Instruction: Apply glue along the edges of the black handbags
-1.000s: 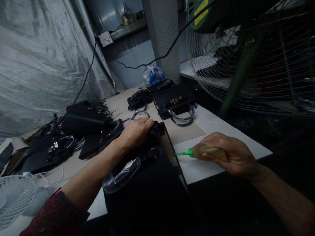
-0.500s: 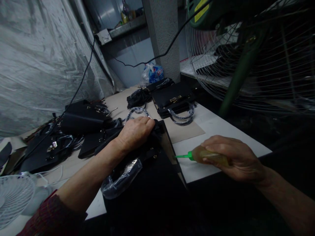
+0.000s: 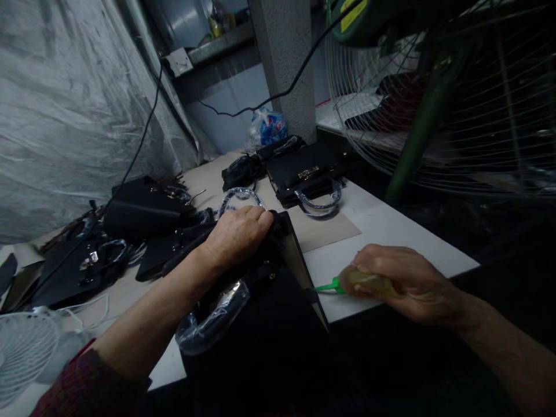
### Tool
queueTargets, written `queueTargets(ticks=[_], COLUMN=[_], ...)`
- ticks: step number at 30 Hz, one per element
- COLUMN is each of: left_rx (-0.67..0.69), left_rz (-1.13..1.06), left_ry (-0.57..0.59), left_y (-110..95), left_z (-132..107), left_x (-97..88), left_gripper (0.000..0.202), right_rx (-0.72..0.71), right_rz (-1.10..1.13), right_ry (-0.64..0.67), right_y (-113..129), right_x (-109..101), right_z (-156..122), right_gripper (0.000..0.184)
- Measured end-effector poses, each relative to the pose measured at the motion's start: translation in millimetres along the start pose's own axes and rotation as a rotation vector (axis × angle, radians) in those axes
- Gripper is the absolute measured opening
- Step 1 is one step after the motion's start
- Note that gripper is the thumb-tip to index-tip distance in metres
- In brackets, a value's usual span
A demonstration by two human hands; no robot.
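A black handbag [image 3: 260, 324] lies before me at the table's front edge, its plastic-wrapped handle [image 3: 215, 321] hanging toward me. My left hand [image 3: 238, 234] is closed on the upper part of this bag, its fingertips partly hidden. In my right hand [image 3: 403, 278] is a squeeze bottle [image 3: 367, 282] of amber liquid, probably glue, held on its side. Its thin green nozzle [image 3: 328, 286] points left, the tip at the bag's right side edge, where a tan strip [image 3: 297, 260] shows. Whether liquid is coming out I cannot tell.
More black handbags [image 3: 308, 168] lie at the back, and others [image 3: 145, 208] at the left. A large caged fan [image 3: 417, 127] stands at the right, a small white fan [image 3: 26, 353] at the lower left. A black cable [image 3: 299, 72] hangs across the scene.
The bottle's nozzle tip has moved a little down and toward me along the bag's side edge. My left hand keeps its hold on the bag. The view has shifted slightly.
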State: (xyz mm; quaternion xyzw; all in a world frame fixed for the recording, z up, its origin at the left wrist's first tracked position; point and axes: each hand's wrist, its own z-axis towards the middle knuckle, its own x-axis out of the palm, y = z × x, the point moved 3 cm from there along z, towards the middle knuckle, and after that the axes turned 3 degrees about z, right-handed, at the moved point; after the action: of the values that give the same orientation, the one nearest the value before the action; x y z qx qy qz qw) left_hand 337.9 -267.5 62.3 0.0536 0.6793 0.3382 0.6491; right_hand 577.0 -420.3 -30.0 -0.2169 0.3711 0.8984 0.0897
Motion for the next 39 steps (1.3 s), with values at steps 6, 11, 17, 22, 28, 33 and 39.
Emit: queueTargets(ticks=[6,11,17,22,28,33,39], left_rx=[-0.008,-0.016,0.0,0.005,0.036,0.041,0.061], left_rz=[0.031,0.033,0.03,0.033,0.029,0.046,0.063], left_ry=[0.027,0.046,0.027,-0.018,-0.029,-0.045,-0.086], left_y=[-1,-2,-3,-3,-8,-10,-10], left_z=[0,-1,-2,-3,-4,-6,-8], left_x=[-3.0,-5.7,-5.7,-6.9,-14.5,-19.8,-18.3], left_gripper=[0.027,0.027,0.027,0.027,0.024,0.024,0.023], right_rx=[-0.028,-0.013,0.127,0.187,0.271,0.383,0.463], right_rz=[-0.042,-0.017,-0.008,-0.014,-0.024,-0.032,-0.043], right_ry=[-0.07,-0.038,0.028,-0.015,-0.029,-0.002,-0.065], right_y=[5,7,2,2,-6,-11,-14], right_x=[-1,0,-3,-7,-6,-8,-8], right_z=[0,3,-1,-4,-9,-9,-12], right_gripper=[0.007,0.01,0.015,0.015,0.024,0.032,0.037])
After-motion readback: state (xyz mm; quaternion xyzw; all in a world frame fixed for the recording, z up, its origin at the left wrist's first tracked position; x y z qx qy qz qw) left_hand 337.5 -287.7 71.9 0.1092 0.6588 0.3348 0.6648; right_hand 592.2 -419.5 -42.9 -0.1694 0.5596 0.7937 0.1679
